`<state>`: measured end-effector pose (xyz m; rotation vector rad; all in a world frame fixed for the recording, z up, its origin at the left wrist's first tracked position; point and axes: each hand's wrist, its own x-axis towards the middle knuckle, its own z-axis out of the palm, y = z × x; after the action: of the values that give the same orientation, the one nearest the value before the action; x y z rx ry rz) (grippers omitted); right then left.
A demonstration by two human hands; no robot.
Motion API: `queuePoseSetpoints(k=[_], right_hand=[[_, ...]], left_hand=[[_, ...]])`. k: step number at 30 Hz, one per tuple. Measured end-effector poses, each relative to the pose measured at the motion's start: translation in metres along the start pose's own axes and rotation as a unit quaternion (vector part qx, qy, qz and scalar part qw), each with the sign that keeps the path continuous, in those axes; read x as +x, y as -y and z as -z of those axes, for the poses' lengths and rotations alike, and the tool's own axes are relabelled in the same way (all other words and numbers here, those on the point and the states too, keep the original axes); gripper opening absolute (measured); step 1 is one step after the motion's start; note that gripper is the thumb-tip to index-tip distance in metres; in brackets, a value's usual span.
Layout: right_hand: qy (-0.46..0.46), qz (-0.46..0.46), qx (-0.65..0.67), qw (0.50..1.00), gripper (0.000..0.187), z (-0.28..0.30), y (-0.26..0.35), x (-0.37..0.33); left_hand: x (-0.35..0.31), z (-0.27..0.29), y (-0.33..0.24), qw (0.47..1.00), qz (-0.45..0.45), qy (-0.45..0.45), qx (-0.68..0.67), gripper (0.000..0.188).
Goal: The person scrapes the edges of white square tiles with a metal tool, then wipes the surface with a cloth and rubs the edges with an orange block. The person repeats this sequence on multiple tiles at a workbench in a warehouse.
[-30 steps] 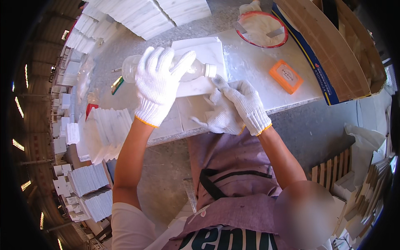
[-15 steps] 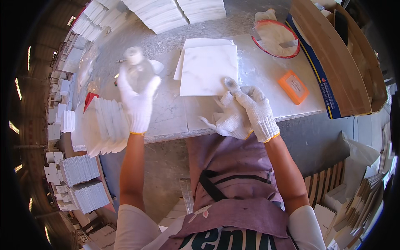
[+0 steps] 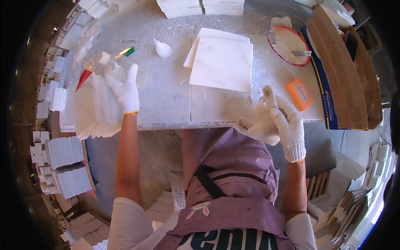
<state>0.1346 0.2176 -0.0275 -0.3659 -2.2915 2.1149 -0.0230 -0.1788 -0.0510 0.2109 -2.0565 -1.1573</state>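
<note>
My left hand (image 3: 127,93), in a white knit glove, is around a clear bottle (image 3: 116,70) with a white cap, thumb and fingers on either side. The bottle stands beside a row of white marble-look tiles (image 3: 98,108) on the table's left. My right hand (image 3: 289,131), also gloved, grips a loose white glove (image 3: 260,125) whose limp fingers hang over the table's front edge. Beyond it lie two square white tiles (image 3: 223,62), one partly covering the other. An orange box (image 3: 299,94) lies to the right of them.
A white squeeze bulb (image 3: 163,49) and a green-and-yellow tool (image 3: 127,51) lie at the back left. A red-rimmed round container (image 3: 287,36) of pale powder with a metal blade stands at the back right, next to a cardboard box (image 3: 339,66). Tile stacks (image 3: 179,8) line the far side.
My left hand has carried the bottle to the left, near the tile row. My right hand still holds the loose glove. The view has shifted, showing the squeeze bulb fully.
</note>
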Motion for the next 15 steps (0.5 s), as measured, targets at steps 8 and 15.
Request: queuePoseSetpoints(k=[8,15], right_hand=[[-0.100,0.203,-0.382,0.896,0.026,0.011,0.015,0.012],[0.031,0.259,-0.506,0.822,0.038,-0.028,0.025,0.042]], left_hand=[[-0.092,0.011,-0.044,0.996,-0.081,0.021,0.014,0.085],[-0.092,-0.075,-0.100,0.801,-0.455,0.339,0.191,0.057]])
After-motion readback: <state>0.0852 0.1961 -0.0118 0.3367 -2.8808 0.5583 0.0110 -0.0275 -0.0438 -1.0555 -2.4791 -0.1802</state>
